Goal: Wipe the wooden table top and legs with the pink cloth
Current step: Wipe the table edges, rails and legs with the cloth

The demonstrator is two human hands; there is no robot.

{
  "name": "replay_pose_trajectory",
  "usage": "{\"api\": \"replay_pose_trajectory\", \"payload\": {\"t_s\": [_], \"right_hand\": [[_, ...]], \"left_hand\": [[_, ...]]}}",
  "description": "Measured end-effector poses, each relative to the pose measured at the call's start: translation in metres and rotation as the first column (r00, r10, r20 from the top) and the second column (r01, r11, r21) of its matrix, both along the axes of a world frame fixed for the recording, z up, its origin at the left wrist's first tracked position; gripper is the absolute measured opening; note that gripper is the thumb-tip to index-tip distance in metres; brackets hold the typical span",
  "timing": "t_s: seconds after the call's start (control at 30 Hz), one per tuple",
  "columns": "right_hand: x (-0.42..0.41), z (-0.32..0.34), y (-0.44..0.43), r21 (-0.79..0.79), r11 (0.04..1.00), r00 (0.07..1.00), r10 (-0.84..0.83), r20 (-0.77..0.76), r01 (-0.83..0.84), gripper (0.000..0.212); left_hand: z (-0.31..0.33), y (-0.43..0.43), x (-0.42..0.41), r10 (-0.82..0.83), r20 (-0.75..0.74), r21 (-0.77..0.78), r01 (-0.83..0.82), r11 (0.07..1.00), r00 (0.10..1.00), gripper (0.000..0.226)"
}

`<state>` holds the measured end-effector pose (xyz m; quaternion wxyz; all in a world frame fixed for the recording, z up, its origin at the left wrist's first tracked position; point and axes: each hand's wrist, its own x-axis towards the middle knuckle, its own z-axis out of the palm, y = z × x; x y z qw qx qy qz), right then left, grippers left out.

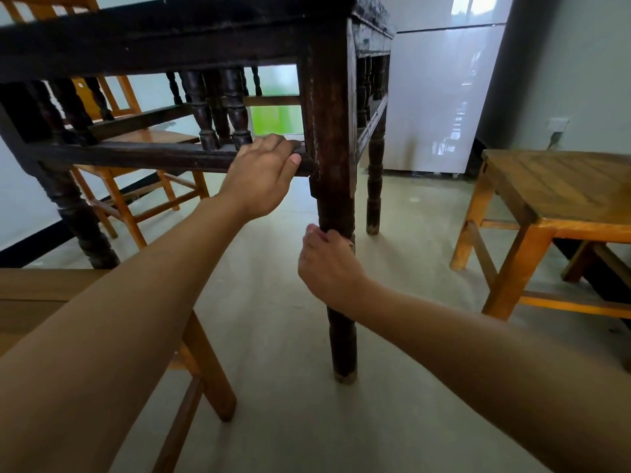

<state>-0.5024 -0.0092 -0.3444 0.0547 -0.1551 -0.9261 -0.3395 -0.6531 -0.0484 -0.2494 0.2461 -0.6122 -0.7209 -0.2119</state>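
Table leg (333, 131) upright; right hand (327, 264) fingers wrap it; left hand (261, 175) fingers grip horizontal rail (136, 155).

Seen from low down, the dark wooden table (177, 32) fills the upper left of the frame, its near leg (336, 186) running down the centre to the pale floor (290, 387). The left hand (261, 175) grips the lower rail (136, 157) just left of that leg, while the right hand (327, 264) wraps around the leg lower down. An orange wooden stool (560, 199) stands at the right, and a white refrigerator (440, 97) at the upper right.
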Motion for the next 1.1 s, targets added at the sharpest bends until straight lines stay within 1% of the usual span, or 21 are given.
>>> {"api": "replay_pose_trajectory", "payload": {"t_s": [0.03, 0.1, 0.23, 0.3, 0.33, 0.37, 0.4, 0.43, 0.47, 0.53, 0.6, 0.67, 0.7, 0.73, 0.8, 0.83, 0.87, 0.93, 1.0, 1.07, 1.1], "right_hand": [[0.001, -0.006, -0.003, 0.006, 1.0, 0.999, -0.029, 0.03, 0.029, 0.03], [0.004, -0.011, 0.001, 0.007, 1.0, 1.0, -0.001, -0.028, 0.001, 0.034], [0.037, -0.016, 0.025, -0.044, 0.972, 0.965, 0.222, -0.138, -0.23, 0.055], [0.07, -0.025, 0.048, -0.093, 0.949, 0.924, 0.265, -0.277, -0.3, 0.053], [0.09, -0.028, 0.064, -0.155, 0.951, 0.905, 0.192, -0.38, -0.268, 0.05], [0.111, -0.029, 0.082, -0.274, 0.946, 0.881, 0.025, -0.472, -0.173, 0.049], [0.128, -0.028, 0.097, -0.392, 0.917, 0.842, -0.159, -0.516, -0.067, 0.049], [0.14, -0.026, 0.108, -0.467, 0.885, 0.797, -0.282, -0.534, 0.0, 0.049], [0.142, -0.023, 0.114, -0.479, 0.877, 0.76, -0.327, -0.561, 0.024, 0.048], [0.117, -0.019, 0.099, -0.416, 0.903, 0.711, -0.221, -0.667, -0.109, 0.046], [0.077, -0.018, 0.066, -0.424, 0.864, 0.617, -0.181, -0.766, -0.273, 0.043], [0.044, -0.036, 0.03, -0.555, 0.732, 0.51, -0.328, -0.795, -0.395, 0.045], [0.037, -0.055, 0.017, -0.593, 0.686, 0.491, -0.377, -0.785, -0.422, 0.048], [0.038, -0.074, 0.005, -0.613, 0.673, 0.501, -0.393, -0.771, -0.415, 0.051], [0.055, -0.11, 0.002, -0.682, 0.632, 0.57, -0.426, -0.702, -0.368, 0.048], [0.065, -0.117, 0.006, -0.733, 0.586, 0.578, -0.483, -0.658, -0.344, 0.043], [0.071, -0.115, 0.015, -0.764, 0.548, 0.534, -0.556, -0.637, -0.341, 0.04], [0.066, -0.093, 0.031, -0.717, 0.558, 0.346, -0.632, -0.694, -0.418, 0.034], [0.048, -0.063, 0.03, -0.599, 0.611, 0.219, -0.582, -0.783, -0.517, 0.031], [0.028, -0.053, 0.012, -0.508, 0.638, 0.176, -0.511, -0.842, -0.579, 0.029], [0.024, -0.062, 0.007, -0.507, 0.655, 0.212, -0.478, -0.852, -0.561, 0.032]], "left_hand": [[-0.001, 0.0, 0.0, 0.0, 0.001, 0.004, 0.0, 1.0, 1.0, 0.046], [-0.003, 0.0, 0.0, -0.013, 0.007, 0.012, 0.013, 1.0, 1.0, 0.043], [-0.005, 0.001, 0.0, -0.009, 0.001, 0.029, 0.009, 1.0, 1.0, 0.048], [-0.005, 0.001, 0.0, -0.003, -0.007, 0.033, 0.003, 0.999, 1.0, 0.048], [-0.006, 0.001, -0.001, -0.002, -0.012, 0.036, 0.003, 0.999, 1.0, 0.048], [-0.007, 0.002, -0.001, 0.001, -0.013, 0.041, 0.0, 0.999, 1.0, 0.048], [-0.008, 0.003, -0.001, 0.007, -0.011, 0.048, -0.006, 0.999, 1.0, 0.047], [-0.009, 0.005, 0.0, 0.014, -0.011, 0.056, -0.013, 0.998, 1.0, 0.047], [-0.01, 0.006, 0.002, 0.022, -0.014, 0.068, -0.021, 0.997, 1.0, 0.047], [-0.013, 0.007, 0.004, 0.031, -0.01, 0.097, -0.03, 0.995, 0.999, 0.045], [-0.014, 0.007, 0.006, 0.03, -0.007, 0.117, -0.029, 0.993, 1.0, 0.043], [-0.013, 0.006, 0.006, 0.029, -0.007, 0.122, -0.028, 0.992, 1.0, 0.043], [-0.012, 0.006, 0.005, 0.027, -0.002, 0.117, -0.026, 0.993, 1.0, 0.044], [-0.012, 0.006, 0.004, 0.026, 0.003, 0.109, -0.026, 0.994, 1.0, 0.045], [-0.012, 0.007, 0.005, 0.036, 0.003, 0.098, -0.037, 0.995, 0.999, 0.049], [-0.012, 0.008, 0.005, 0.047, 0.006, 0.098, -0.047, 0.994, 0.999, 0.05], [-0.013, 0.009, 0.006, 0.06, 0.009, 0.105, -0.06, 0.993, 0.998, 0.051], [-0.014, 0.011, 0.008, 0.083, 0.008, 0.126, -0.084, 0.989, 0.996, 0.053], [-0.016, 0.013, 0.01, 0.081, 0.003, 0.143, -0.08, 0.986, 0.997, 0.052], [-0.016, 0.012, 0.009, 0.073, 0.005, 0.154, -0.073, 0.985, 0.997, 0.051], [-0.016, 0.011, 0.01, 0.072, 0.007, 0.157, -0.072, 0.985, 0.997, 0.05]]}}
